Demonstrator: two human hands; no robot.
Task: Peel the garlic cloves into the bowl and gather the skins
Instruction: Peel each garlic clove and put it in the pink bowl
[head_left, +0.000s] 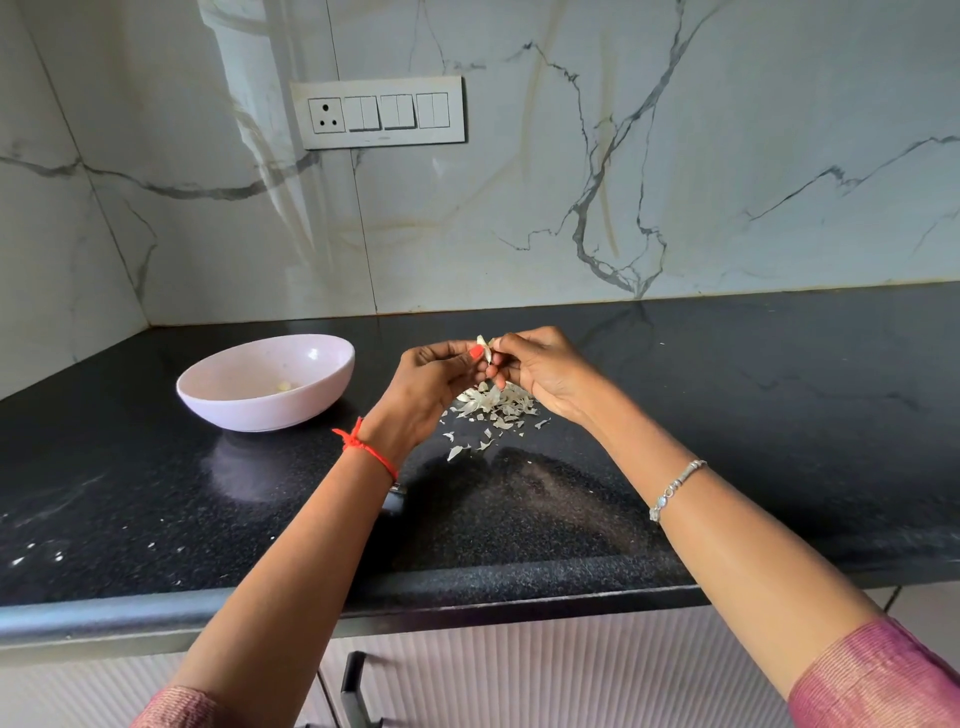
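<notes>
Step in hand, judged: peeling one garlic clove (487, 349), held above desk (727, 415) between both hands. Left hand (439, 374) fingers curl round clove; right hand (540, 366) fingers pinch its skin at top. Loose skins (496, 405) piled on desk directly below hands, few strays nearer. Pink bowl (266, 382) left of hands, pale peeled clove inside. Next move likely: strip remaining skin, let it fall on pile, carry bare clove left to bowl; gathering skins not yet done.

Glossy speckled black stone counter (727, 415), veined marble wall (675, 156), papery skins (493, 405)
</notes>
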